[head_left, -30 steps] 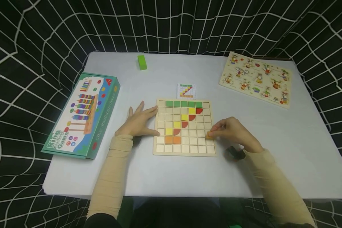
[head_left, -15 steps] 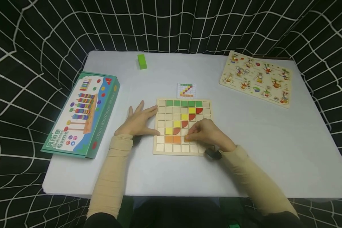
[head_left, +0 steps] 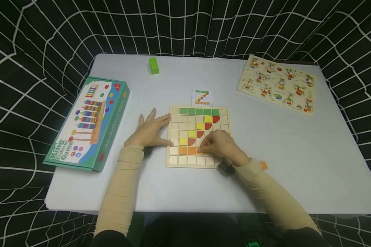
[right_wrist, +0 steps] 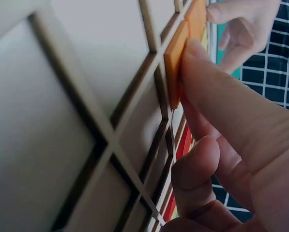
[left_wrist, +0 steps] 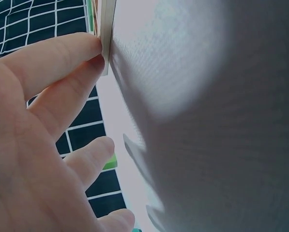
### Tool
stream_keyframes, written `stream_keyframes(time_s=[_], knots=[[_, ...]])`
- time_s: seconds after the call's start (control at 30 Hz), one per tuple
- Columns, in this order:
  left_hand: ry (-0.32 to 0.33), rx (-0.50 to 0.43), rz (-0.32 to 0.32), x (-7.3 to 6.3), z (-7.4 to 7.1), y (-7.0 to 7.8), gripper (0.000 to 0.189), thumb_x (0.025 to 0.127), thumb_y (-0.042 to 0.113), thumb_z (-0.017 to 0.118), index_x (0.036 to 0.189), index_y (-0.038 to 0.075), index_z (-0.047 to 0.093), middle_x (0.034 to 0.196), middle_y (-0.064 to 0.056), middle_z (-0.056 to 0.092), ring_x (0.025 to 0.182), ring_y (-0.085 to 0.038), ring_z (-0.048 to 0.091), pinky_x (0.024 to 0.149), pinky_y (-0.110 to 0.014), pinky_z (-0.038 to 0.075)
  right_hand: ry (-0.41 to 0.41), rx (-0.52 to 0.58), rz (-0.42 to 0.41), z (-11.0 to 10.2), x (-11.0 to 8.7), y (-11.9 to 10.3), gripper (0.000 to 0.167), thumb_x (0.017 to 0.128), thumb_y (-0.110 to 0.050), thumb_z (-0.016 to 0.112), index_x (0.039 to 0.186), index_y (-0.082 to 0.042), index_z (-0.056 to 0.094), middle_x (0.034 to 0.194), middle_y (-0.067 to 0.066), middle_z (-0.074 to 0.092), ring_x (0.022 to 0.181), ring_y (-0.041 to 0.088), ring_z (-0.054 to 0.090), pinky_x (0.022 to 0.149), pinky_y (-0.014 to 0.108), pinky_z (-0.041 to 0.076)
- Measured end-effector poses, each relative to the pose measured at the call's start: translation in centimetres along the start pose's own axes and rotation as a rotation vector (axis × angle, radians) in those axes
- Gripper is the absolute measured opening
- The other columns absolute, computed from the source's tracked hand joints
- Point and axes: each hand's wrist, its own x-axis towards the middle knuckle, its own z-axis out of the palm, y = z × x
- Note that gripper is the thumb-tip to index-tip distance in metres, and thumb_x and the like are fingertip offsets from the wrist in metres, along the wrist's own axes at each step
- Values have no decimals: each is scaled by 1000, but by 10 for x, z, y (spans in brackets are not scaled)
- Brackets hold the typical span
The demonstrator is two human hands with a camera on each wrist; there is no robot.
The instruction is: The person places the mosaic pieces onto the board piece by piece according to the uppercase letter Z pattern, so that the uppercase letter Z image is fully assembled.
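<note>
A wooden grid board [head_left: 175, 126] lies in front of me, with green squares, a diagonal of yellow squares and red quarter-round pieces, and orange squares in its cells. My right hand [head_left: 224, 146] pinches an orange square tile [right_wrist: 175, 65] at a cell just right of two orange tiles [head_left: 187, 151]. In the right wrist view the thumb presses on this tile, which sits slightly raised and tilted. My left hand [head_left: 149, 132] lies with fingers spread, its thumb and fingertips against the board's left edge. The left wrist view shows two fingertips [left_wrist: 98, 48] touching that edge.
A pattern card [head_left: 202, 98] lies just beyond the board. One loose orange tile [head_left: 264, 165] is beside my right sleeve. A green block [head_left: 154, 66] stands at the back, a green game box [head_left: 86, 125] at left, and a picture puzzle board [head_left: 276, 85] at back right.
My right hand has moved left from the board's right edge with the orange tile, then settled at the orange row. The loose orange tile has come into view. My left hand stays put.
</note>
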Motion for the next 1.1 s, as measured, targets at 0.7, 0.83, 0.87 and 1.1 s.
stream_keyframes(time_s=[0.7, 0.83, 0.87, 1.1], knots=[[-4, 13, -3, 1, -2, 1, 107, 76, 55, 87, 162, 17, 34, 174, 3, 25, 163, -42, -6, 121, -80, -5, 92, 126, 90, -33, -30, 48, 26, 81, -24, 89, 100, -6, 83, 102, 14, 78, 94, 22, 59, 78, 26, 46], [-3, 13, -2, 1, -2, 1, 107, 76, 55, 87, 162, 17, 34, 174, 3, 25, 163, -42, -5, 121, -80, -5, 80, 92, 156, -44, -41, 64, 29, 84, -29, 86, 103, -8, 83, 109, 15, 77, 105, 28, 63, 83, 27, 46], [-4, 13, -2, 1, -1, 1, 108, 76, 55, 87, 162, 17, 34, 174, 3, 25, 163, -42, -5, 121, -80, -5, 76, 81, 171, -46, -45, 68, 30, 84, -30, 86, 103, -8, 82, 110, 15, 77, 107, 29, 63, 84, 27, 45], [1, 17, -1, 1, -1, 1, 107, 76, 56, 87, 162, 17, 35, 173, 3, 26, 164, -42, -4, 121, -80, -4, 54, 11, 227, -58, -70, 104, 37, 85, -39, 85, 107, -9, 82, 119, 20, 75, 114, 36, 65, 90, 43, 55]])
